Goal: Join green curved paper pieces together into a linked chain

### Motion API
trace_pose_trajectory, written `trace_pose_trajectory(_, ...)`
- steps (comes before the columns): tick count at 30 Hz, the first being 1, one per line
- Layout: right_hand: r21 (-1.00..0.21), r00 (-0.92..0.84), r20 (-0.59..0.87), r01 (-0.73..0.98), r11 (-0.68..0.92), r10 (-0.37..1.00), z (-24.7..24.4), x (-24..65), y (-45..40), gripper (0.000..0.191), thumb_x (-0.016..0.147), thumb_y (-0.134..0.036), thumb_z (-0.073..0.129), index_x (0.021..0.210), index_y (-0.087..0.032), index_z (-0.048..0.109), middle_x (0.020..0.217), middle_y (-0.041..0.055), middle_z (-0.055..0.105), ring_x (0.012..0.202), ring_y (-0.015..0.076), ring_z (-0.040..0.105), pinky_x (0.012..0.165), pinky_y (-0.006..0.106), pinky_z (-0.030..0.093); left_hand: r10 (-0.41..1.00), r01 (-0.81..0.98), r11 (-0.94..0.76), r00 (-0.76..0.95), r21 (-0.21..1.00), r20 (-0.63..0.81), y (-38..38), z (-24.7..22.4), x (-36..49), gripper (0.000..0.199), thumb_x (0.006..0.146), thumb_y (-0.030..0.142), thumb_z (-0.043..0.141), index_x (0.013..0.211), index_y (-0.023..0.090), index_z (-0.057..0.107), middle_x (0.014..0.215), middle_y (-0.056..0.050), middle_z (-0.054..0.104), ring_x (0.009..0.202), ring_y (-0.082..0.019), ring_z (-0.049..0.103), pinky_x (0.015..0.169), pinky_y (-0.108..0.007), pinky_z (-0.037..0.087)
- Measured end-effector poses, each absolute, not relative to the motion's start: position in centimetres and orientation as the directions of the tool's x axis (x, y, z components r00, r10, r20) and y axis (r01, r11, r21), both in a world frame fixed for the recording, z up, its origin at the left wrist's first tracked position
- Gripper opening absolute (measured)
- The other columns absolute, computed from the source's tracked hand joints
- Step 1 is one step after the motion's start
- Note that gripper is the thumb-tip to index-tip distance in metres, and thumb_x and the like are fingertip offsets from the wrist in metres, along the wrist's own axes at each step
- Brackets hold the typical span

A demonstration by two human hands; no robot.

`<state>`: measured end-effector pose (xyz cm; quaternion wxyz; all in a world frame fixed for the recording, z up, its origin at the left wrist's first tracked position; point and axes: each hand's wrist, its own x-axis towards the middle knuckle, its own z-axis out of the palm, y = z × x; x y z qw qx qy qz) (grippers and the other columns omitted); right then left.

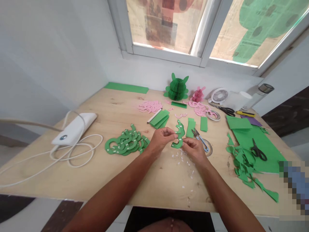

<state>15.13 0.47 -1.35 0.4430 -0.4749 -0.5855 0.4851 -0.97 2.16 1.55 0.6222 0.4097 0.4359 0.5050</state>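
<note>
A curved green paper cutout (180, 129) with small white tape bits on it is held up over the middle of the table. My left hand (163, 139) pinches its left side between thumb and fingers. At its lower right edge, my right hand (194, 149) is closed on the same cutout. Small white scraps (181, 158) lie scattered below my hands. Left of them sits a pile of similar green cutouts (127, 140) with white tape bits. Blue-handled scissors (201, 139) rest just beyond my right hand, by a tape roll (210, 148).
Folded green paper (160, 118) and pink cutouts (150, 106) lie farther back. A green paper honeycomb figure (177, 89) and a small fan (218, 95) stand by the wall. Green scraps (243, 164) and black scissors (258, 150) are at right, a white power strip (74, 129) at left.
</note>
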Motion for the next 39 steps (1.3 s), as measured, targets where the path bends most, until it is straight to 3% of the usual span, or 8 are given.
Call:
trace_pose_trajectory(17, -0.987, -0.161, 0.052, 0.139, 0.075, 0.986, -1.1, 15.1, 0.4, 0.021, 0.071, -0.037, 0.066, 0.071, -0.016, 0.069, 0.063, 0.0018, 0.059, 0.054, 0.0122, 0.048, 0.051, 0.024, 0.036, 0.987, -0.352, 0.156, 0.102, 0.923, -0.128, 2.0, 1.4, -0.9, 0.029, 0.048, 0.027, 0.081, 0.065, 0.015, 0.060, 0.060, 0.001, 0.063, 0.056, -0.011, 0.056, 0.058, -0.023, 0.043)
trace_pose_trajectory(25, -0.984, -0.173, 0.065, 0.150, 0.091, 0.983, -1.2, 15.2, 0.5, 0.025, 0.070, -0.040, 0.067, 0.070, -0.016, 0.069, 0.063, 0.0030, 0.061, 0.057, 0.0139, 0.051, 0.054, 0.025, 0.040, 0.976, -0.339, 0.196, 0.161, 0.920, -0.149, 2.1, 1.2, -1.2, 0.031, 0.052, 0.024, 0.079, 0.081, 0.014, 0.070, 0.070, -0.003, 0.069, 0.064, -0.014, 0.061, 0.068, -0.026, 0.047)
trace_pose_trajectory(39, -0.988, -0.208, 0.062, 0.128, 0.090, 0.976, -1.3, 15.3, 0.5, 0.019, 0.070, -0.035, 0.068, 0.068, -0.016, 0.068, 0.060, 0.0007, 0.057, 0.054, 0.0117, 0.048, 0.052, 0.023, 0.037, 0.958, -0.293, 0.215, 0.246, 0.932, -0.144, 2.3, 1.4, -1.9, 0.022, 0.057, 0.020, 0.076, 0.076, 0.013, 0.069, 0.067, -0.001, 0.068, 0.061, -0.010, 0.059, 0.065, -0.022, 0.045)
